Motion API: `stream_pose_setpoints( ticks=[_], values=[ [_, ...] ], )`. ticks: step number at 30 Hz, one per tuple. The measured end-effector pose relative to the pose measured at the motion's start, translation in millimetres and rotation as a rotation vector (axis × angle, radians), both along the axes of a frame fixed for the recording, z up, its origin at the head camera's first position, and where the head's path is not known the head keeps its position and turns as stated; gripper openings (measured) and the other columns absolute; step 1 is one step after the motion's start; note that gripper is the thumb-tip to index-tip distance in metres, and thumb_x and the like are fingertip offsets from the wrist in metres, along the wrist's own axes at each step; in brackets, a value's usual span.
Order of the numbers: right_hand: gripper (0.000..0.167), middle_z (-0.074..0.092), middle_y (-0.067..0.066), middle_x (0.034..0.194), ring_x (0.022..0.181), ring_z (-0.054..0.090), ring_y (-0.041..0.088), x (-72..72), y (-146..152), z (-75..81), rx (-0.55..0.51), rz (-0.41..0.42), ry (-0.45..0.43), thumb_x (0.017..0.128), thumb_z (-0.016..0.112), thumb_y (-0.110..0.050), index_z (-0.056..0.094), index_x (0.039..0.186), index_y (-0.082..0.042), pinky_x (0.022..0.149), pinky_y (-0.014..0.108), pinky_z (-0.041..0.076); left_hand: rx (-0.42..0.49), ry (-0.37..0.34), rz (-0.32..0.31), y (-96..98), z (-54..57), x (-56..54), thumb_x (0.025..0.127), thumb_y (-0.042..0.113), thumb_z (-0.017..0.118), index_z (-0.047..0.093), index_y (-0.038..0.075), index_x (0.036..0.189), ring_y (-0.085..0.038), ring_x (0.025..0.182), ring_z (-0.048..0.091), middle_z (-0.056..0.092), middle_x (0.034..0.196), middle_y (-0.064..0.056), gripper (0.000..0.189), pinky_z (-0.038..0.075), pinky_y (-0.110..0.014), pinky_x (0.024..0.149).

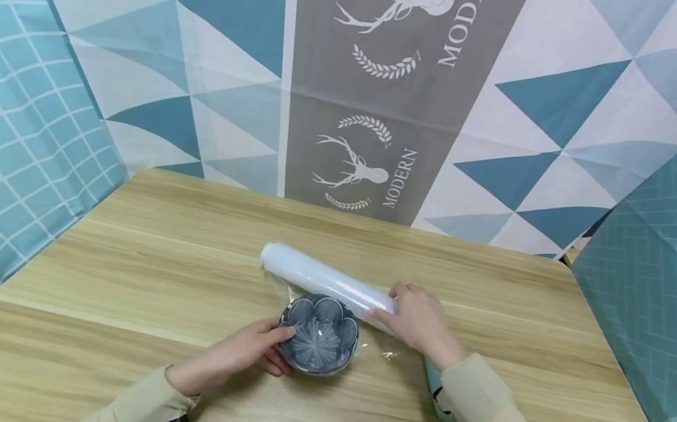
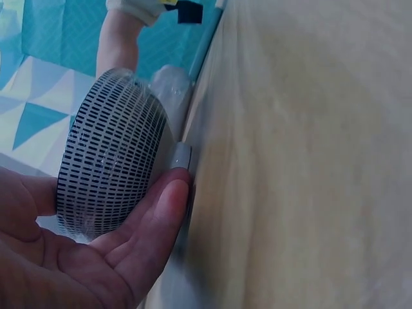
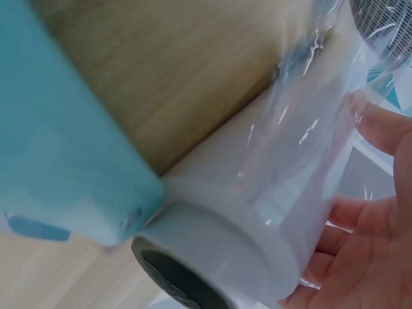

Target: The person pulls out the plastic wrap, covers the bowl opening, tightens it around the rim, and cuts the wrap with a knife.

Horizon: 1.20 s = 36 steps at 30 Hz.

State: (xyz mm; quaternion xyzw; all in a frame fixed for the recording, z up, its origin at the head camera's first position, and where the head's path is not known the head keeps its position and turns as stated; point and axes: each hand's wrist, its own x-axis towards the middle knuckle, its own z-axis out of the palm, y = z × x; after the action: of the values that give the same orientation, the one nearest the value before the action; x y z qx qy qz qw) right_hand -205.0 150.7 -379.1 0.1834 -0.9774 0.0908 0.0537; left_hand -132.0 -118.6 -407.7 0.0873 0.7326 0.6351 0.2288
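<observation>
A dark blue-grey patterned bowl [image 1: 317,345], tilted with its inside toward the head camera, is in my left hand [image 1: 255,348]. The thumb lies over its rim and the fingers are behind and below. In the left wrist view the bowl's dashed outer wall [image 2: 112,154] shows beside the left hand [image 2: 122,257]. Clear cling film stretches from the bowl to a roll of cling film [image 1: 327,280] lying slantwise behind it. My right hand [image 1: 423,322] grips the roll near its right end, thumb in front. In the right wrist view, the roll's hollow core [image 3: 177,277] shows.
A teal object [image 1: 435,388] lies on the wooden table [image 1: 99,275], partly hidden under the right forearm. It is close to the roll's end in the right wrist view. A patterned cloth [image 1: 227,73] hangs behind the table, with blue-tiled sheets at both sides.
</observation>
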Motion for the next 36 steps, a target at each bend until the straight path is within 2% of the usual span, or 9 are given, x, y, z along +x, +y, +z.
stream_pose_setpoints(
  ticks=[6, 12, 16, 20, 24, 36],
  values=[
    [0.055, 0.060, 0.006, 0.084, 0.070, 0.053, 0.019, 5.5, 2.6, -0.8, -0.002, -0.040, -0.050, 0.076, 0.062, -0.055, 0.060, 0.097, -0.004, 0.060, 0.034, 0.045, -0.008, 0.007, 0.024, -1.6, -0.8, -1.9, 0.097, 0.032, 0.038, 0.038, -0.012, 0.115, -0.026, 0.073, 0.065, 0.064, 0.082, -0.013, 0.048, 0.054, -0.036, 0.068],
    [0.056, 0.057, 0.005, 0.081, 0.068, 0.051, 0.018, 9.8, 2.7, -1.0, -0.001, -0.055, -0.069, 0.075, 0.062, -0.057, 0.057, 0.096, -0.006, 0.056, 0.031, 0.042, 0.007, -0.003, 0.013, 2.0, 0.0, 3.1, 0.095, 0.034, 0.042, 0.030, -0.010, 0.122, -0.027, 0.076, 0.064, 0.063, 0.092, -0.018, 0.053, 0.054, -0.037, 0.070],
    [0.063, 0.060, 0.009, 0.088, 0.073, 0.054, 0.020, 12.1, 3.8, -1.8, 0.035, -0.042, -0.053, 0.076, 0.059, -0.059, 0.059, 0.107, -0.004, 0.056, 0.033, 0.044, 0.029, -0.007, 0.003, 3.4, 0.0, 5.5, 0.094, 0.027, 0.047, 0.025, -0.011, 0.126, -0.029, 0.078, 0.064, 0.061, 0.098, -0.022, 0.054, 0.054, -0.038, 0.070],
    [0.064, 0.060, 0.009, 0.084, 0.070, 0.051, 0.019, 14.8, 5.3, -2.2, 0.048, -0.026, -0.067, 0.079, 0.055, -0.060, 0.062, 0.114, -0.007, 0.051, 0.031, 0.040, 0.023, 0.003, 0.009, 1.3, -0.1, 4.0, 0.094, 0.025, 0.045, 0.025, -0.012, 0.126, -0.030, 0.079, 0.064, 0.060, 0.099, -0.025, 0.053, 0.054, -0.038, 0.071],
    [0.059, 0.054, 0.003, 0.074, 0.063, 0.044, 0.015, 16.1, 7.2, -3.9, 0.046, -0.031, -0.086, 0.080, 0.054, -0.059, 0.064, 0.109, -0.009, 0.047, 0.027, 0.034, 0.015, 0.009, 0.015, -0.9, 0.8, 2.0, 0.095, 0.025, 0.043, 0.026, -0.013, 0.125, -0.028, 0.078, 0.064, 0.061, 0.096, -0.025, 0.051, 0.054, -0.038, 0.071],
    [0.063, 0.059, 0.005, 0.077, 0.062, 0.047, 0.015, 23.4, 9.6, -2.5, 0.030, -0.086, -0.122, 0.078, 0.054, -0.063, 0.065, 0.107, -0.008, 0.048, 0.028, 0.035, 0.001, 0.034, 0.025, -7.9, 1.3, -5.1, 0.098, 0.030, 0.037, 0.028, -0.015, 0.127, -0.026, 0.077, 0.064, 0.061, 0.095, -0.024, 0.055, 0.053, -0.037, 0.073]
  ],
)
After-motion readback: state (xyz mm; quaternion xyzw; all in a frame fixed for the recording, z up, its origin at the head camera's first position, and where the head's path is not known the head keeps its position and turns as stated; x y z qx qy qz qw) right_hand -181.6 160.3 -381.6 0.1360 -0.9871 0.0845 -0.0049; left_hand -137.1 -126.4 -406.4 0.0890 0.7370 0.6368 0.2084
